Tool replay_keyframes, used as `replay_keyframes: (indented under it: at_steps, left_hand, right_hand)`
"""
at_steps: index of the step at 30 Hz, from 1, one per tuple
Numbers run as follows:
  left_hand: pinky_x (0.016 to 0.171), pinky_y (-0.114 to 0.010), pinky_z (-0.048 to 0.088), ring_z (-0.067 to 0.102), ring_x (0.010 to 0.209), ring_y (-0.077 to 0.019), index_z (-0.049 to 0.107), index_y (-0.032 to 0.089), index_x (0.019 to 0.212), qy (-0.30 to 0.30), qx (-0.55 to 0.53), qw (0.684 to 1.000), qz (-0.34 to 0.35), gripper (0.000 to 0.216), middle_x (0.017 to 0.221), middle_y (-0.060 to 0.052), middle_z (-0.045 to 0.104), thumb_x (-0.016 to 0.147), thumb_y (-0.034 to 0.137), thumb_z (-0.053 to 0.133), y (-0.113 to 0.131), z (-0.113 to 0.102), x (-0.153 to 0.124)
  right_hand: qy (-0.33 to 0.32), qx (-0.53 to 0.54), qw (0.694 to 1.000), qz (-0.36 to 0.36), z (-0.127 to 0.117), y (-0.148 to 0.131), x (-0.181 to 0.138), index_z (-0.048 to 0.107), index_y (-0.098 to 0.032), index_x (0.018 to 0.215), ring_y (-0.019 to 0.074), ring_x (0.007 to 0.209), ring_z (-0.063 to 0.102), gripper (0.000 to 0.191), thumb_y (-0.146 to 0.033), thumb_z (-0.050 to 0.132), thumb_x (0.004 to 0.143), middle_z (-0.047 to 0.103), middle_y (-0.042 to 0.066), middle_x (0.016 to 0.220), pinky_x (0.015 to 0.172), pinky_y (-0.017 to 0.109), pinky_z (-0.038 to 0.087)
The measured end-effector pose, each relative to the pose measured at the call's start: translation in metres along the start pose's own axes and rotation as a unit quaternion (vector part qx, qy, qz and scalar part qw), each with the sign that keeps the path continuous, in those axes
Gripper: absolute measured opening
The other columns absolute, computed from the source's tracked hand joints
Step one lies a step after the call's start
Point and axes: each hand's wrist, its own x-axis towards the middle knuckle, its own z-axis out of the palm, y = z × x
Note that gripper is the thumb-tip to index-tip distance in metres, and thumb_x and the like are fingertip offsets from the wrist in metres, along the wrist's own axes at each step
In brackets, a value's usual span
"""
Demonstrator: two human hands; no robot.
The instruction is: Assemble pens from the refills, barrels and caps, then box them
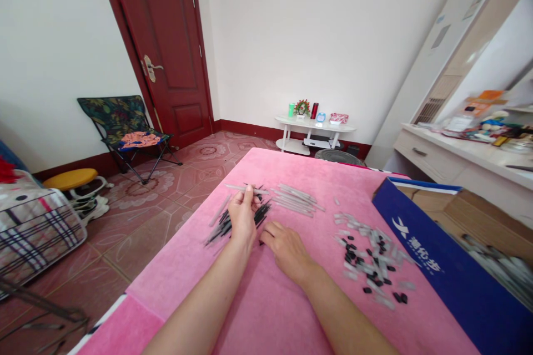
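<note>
My left hand (242, 215) is closed in a pinch on a thin translucent pen barrel (234, 187), which lies crosswise at its fingertips. Beneath and beside that hand is a loose pile of slim black pen refills (225, 226). My right hand (288, 250) rests low by the cloth with curled fingers; a dark bit shows at its fingertips, too small to name. Just beyond it, several pale pen barrels (297, 199) lie side by side. To the right are scattered clear pen caps (389, 255) and small black plugs (353, 258), partly blurred.
A pink cloth (266, 172) covers the table. At its right edge stands a blue cardboard box (416, 238) with many pale pieces inside. Beyond are a white side table (316, 122), a folding chair (125, 122), a yellow stool (70, 178) and a drawer cabinet (441, 158).
</note>
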Motion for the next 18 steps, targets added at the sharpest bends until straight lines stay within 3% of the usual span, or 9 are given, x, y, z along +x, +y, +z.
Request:
replay_keyframes:
  at_steps: [3, 6, 8, 10, 13, 15, 18]
  left_hand:
    - [0.044, -0.014, 0.037, 0.047, 0.046, -0.0030, 0.060, 0.011, 0.079, 0.010, -0.020, 0.999, -0.023, 0.029, 0.057, 0.004, 0.054, 0.063, 0.034, 0.067, -0.002, -0.002, 0.001]
    - [0.045, -0.013, 0.040, 0.051, 0.049, -0.0035, 0.060, 0.011, 0.080, 0.031, -0.032, 0.998, -0.039, 0.028, 0.062, 0.002, 0.057, 0.063, 0.032, 0.067, -0.005, -0.004, 0.003]
    - [0.046, -0.014, 0.043, 0.054, 0.052, -0.0051, 0.060, 0.011, 0.081, 0.030, -0.048, 0.997, -0.054, 0.026, 0.065, 0.000, 0.059, 0.066, 0.031, 0.066, -0.008, -0.003, 0.001]
    - [0.050, -0.016, 0.046, 0.058, 0.056, -0.0071, 0.060, 0.011, 0.082, 0.014, -0.074, 0.994, -0.085, 0.023, 0.068, -0.002, 0.061, 0.068, 0.028, 0.064, -0.013, 0.000, -0.005]
    - [0.058, -0.018, 0.050, 0.060, 0.061, -0.0087, 0.060, 0.010, 0.080, -0.008, -0.131, 0.980, -0.146, 0.014, 0.069, -0.003, 0.062, 0.070, 0.020, 0.063, -0.021, 0.007, -0.018]
    - [0.061, -0.018, 0.051, 0.061, 0.062, -0.0086, 0.060, 0.010, 0.077, -0.006, -0.170, 0.968, -0.183, 0.007, 0.068, -0.003, 0.062, 0.071, 0.014, 0.061, -0.026, 0.012, -0.026]
    - [0.062, -0.017, 0.052, 0.061, 0.062, -0.0084, 0.060, 0.010, 0.074, 0.008, -0.206, 0.953, -0.224, 0.003, 0.069, -0.003, 0.063, 0.074, 0.010, 0.057, -0.031, 0.017, -0.034]
  right_hand:
    - [0.035, 0.019, 0.999, 0.036, -0.007, 0.010, -0.008, 0.055, -0.020, 0.082, 0.0162, 0.081, 0.048, 0.018, -0.008, 0.042, 0.078, 0.056, 0.003, 0.084, 0.066, 0.027, 0.037]
    - [0.153, 0.093, 0.976, 0.125, -0.018, 0.026, -0.014, 0.053, -0.020, 0.083, 0.0161, 0.082, 0.050, 0.013, -0.013, 0.042, 0.080, 0.055, 0.004, 0.084, 0.073, 0.028, 0.038]
    - [0.281, 0.173, 0.923, 0.199, -0.026, 0.034, -0.016, 0.051, -0.019, 0.086, 0.0156, 0.082, 0.051, 0.010, -0.018, 0.043, 0.081, 0.055, 0.004, 0.085, 0.074, 0.029, 0.040]
    - [0.398, 0.264, 0.843, 0.249, -0.037, 0.037, -0.014, 0.049, -0.018, 0.092, 0.0146, 0.078, 0.053, 0.013, -0.023, 0.044, 0.081, 0.055, 0.004, 0.086, 0.070, 0.028, 0.043]
    - [0.482, 0.369, 0.752, 0.257, -0.052, 0.033, -0.009, 0.047, -0.018, 0.096, 0.0118, 0.067, 0.053, 0.020, -0.028, 0.048, 0.079, 0.054, 0.003, 0.085, 0.060, 0.025, 0.046]
    - [0.500, 0.395, 0.730, 0.247, -0.061, 0.028, -0.007, 0.048, -0.017, 0.093, 0.0100, 0.061, 0.052, 0.019, -0.029, 0.050, 0.078, 0.054, 0.003, 0.083, 0.056, 0.024, 0.046]
    - [0.515, 0.382, 0.728, 0.242, -0.068, 0.021, -0.006, 0.048, -0.017, 0.088, 0.0097, 0.061, 0.053, 0.017, -0.028, 0.052, 0.077, 0.055, 0.003, 0.082, 0.056, 0.023, 0.046]
